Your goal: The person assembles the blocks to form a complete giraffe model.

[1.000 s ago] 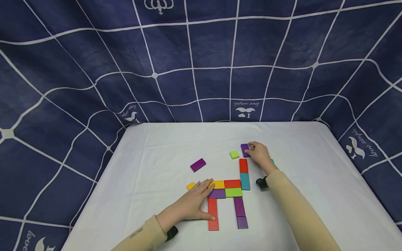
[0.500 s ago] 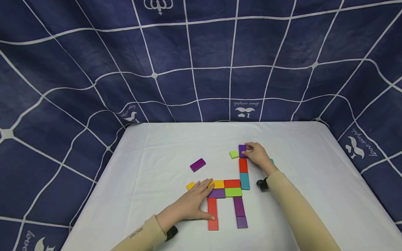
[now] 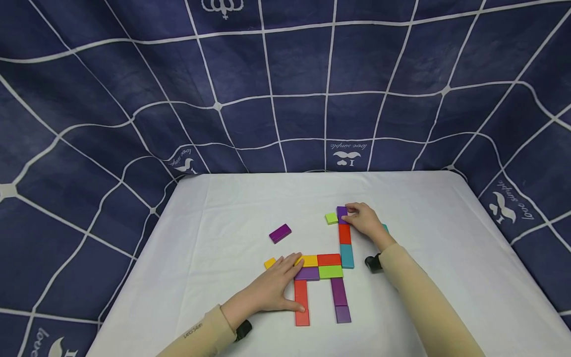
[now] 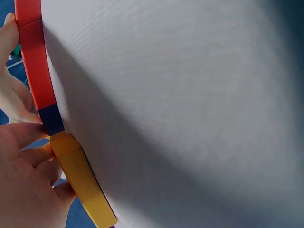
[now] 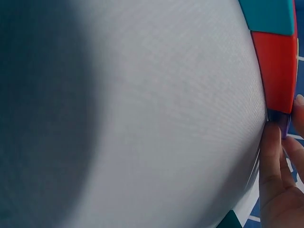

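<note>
My right hand (image 3: 366, 221) pinches a purple block (image 3: 340, 213) at the top of a column. Directly below it are a red block (image 3: 344, 234) and a teal block (image 3: 346, 256); the purple one appears to touch the red one's end. Fingers spread, my left hand (image 3: 272, 287) rests at the left of the flat block figure. Its fingertips lie by a yellow block (image 3: 310, 261), and its thumb touches a long red block (image 3: 301, 297). Between these and the column lie a short red block (image 3: 328, 259), a green block (image 3: 330, 271) and a purple-blue block (image 3: 308, 273).
Purple blocks (image 3: 339, 291) form another downward leg. Loose on the white tabletop (image 3: 232, 208) are a small green block (image 3: 331, 218) and a dark purple block (image 3: 280, 233). A yellow piece (image 3: 269, 263) shows beyond the left fingers, and a teal one (image 3: 385, 227) behind the right wrist.
My right hand has slid the purple block slightly left and down, in line with the red block's end. My left hand has stayed in place.
</note>
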